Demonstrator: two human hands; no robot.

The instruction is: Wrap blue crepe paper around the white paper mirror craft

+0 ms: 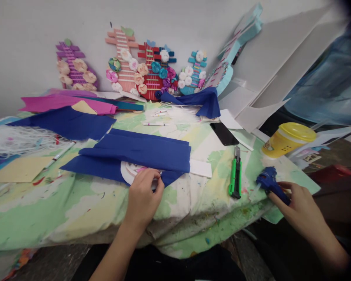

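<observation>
My left hand is closed in a pinch at the near edge of a folded dark blue sheet, which could be cloth or crepe paper. Under its folds lies a white cut-out shape with some pink on it, and a white strip sticks out on the right. The fingertips partly hide what they pinch. At the table's right edge my right hand is wrapped round the handle of a blue hot glue gun. A green utility knife lies between the two hands.
Decorated toy guitars, one of them red, lean against the wall. A black phone and a yellow lidded cup stand on the right. Pink sheets, another blue sheet and white strings lie to the left.
</observation>
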